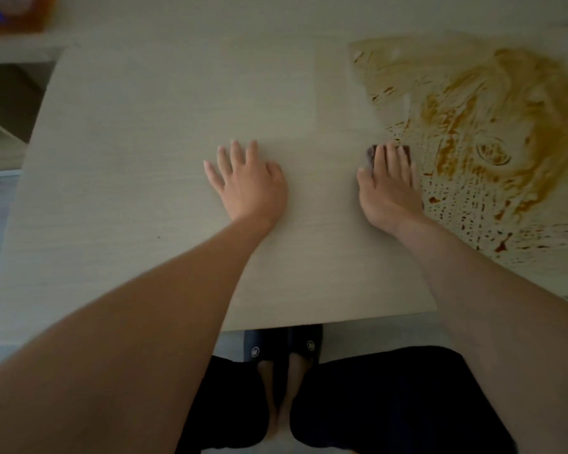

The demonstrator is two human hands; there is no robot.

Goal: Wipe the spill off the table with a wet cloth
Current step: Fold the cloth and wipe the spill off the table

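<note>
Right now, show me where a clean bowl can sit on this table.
Bare table left of the left hand, and the strip between the hands. Avoid the right: spill beyond the right hand pressing the cloth.

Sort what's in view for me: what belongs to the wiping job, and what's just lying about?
Job:
- right hand pressing the dark cloth
- brown spill, smeared on the right
- table
- left hand, flat on the table

Lying about:
- blurred orange and blue item, far left corner
- black slippers under the table

Below the near edge: two dark slippers (282, 347) side by side on a pale floor (374, 335). Upper left: blurred orange-and-blue object (14, 11) on a pale shelf (17, 49).
</note>
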